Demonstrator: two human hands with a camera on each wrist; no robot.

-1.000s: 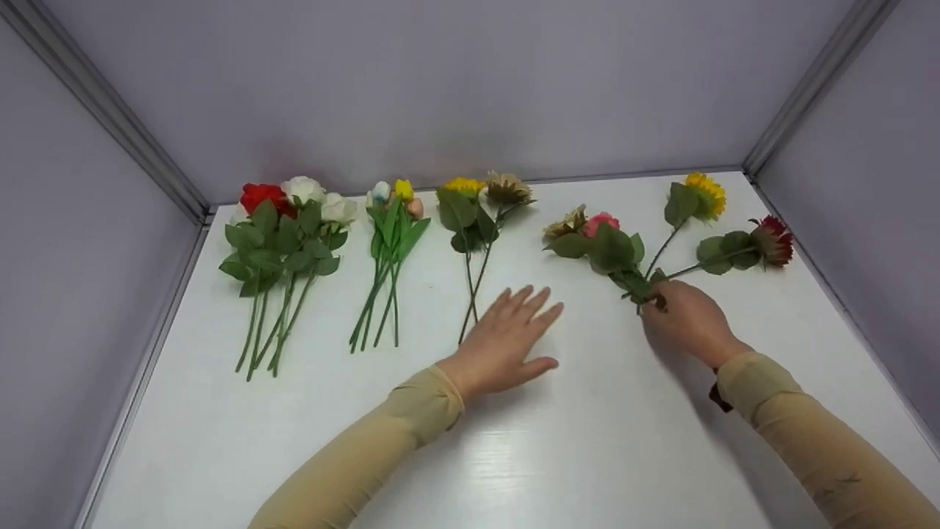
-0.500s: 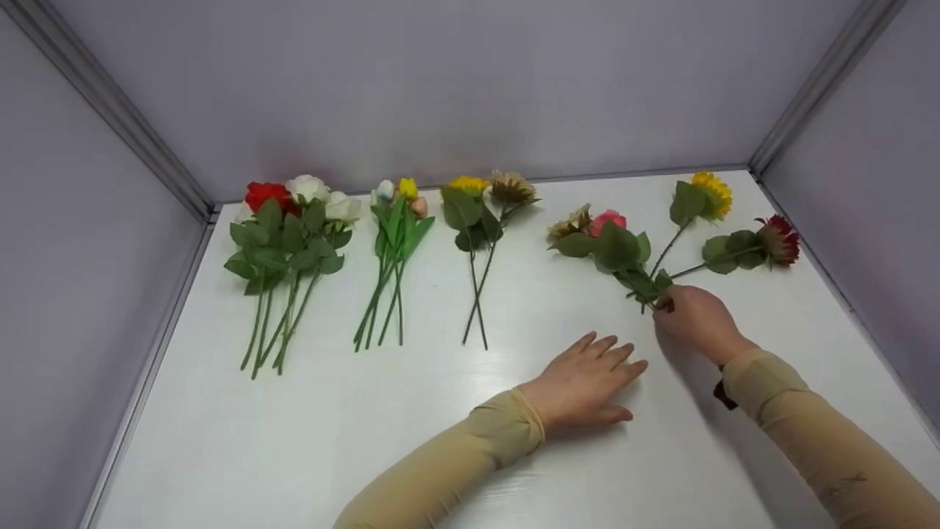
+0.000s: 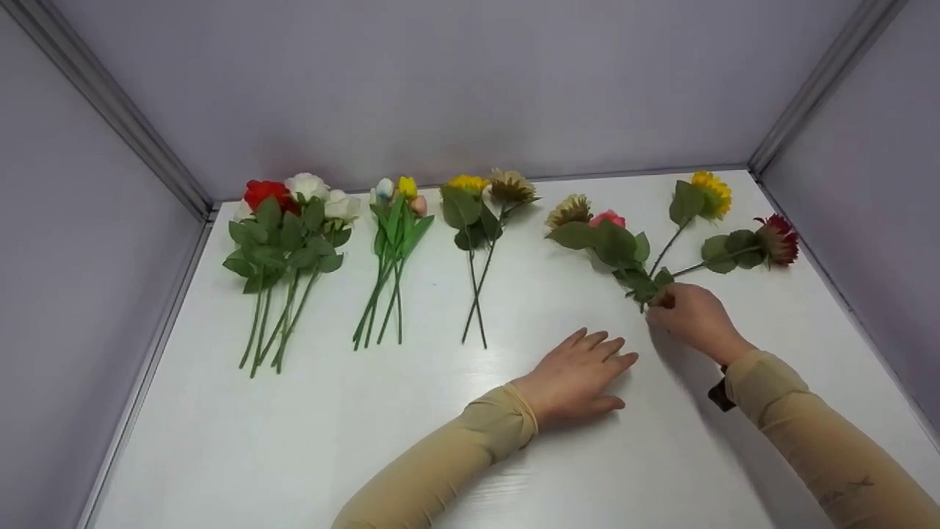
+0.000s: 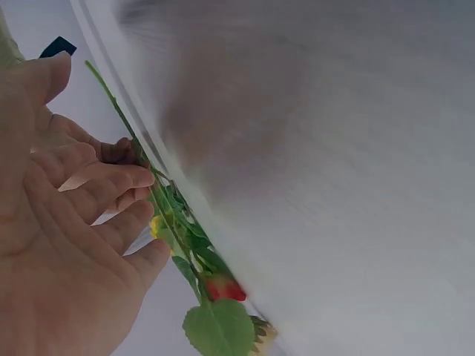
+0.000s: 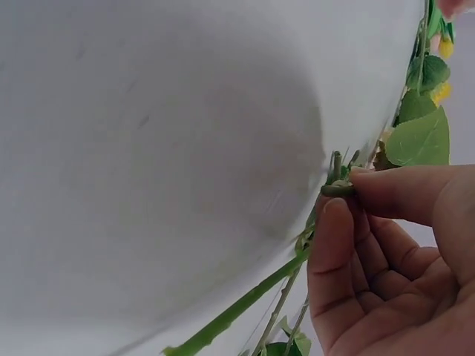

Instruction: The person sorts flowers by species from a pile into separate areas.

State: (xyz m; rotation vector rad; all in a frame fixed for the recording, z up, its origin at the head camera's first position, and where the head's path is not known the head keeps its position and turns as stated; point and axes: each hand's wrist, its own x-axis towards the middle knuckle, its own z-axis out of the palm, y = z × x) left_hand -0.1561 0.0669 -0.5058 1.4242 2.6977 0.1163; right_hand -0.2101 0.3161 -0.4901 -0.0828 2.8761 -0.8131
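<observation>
In the head view my right hand pinches at the gathered stems of a loose bunch on the right. The right wrist view has its thumb and forefinger on a short green stem piece. Fanned out from there are a yellow sunflower, a dark red flower, a pink flower and a cream flower. My left hand lies palm down, fingers spread, low over the white table and apart from the stems. In the left wrist view its fingers look relaxed and hold nothing.
Left of the bunch, two crossed stems carry a sunflower and a beige flower. Several tulips lie beside them. At the far left are red and white roses. Grey walls enclose the white table at back and sides.
My left hand has moved right and toward the front edge, away from the two crossed stems. The cream flower head has tipped upward slightly. My right hand has stayed almost in place.
</observation>
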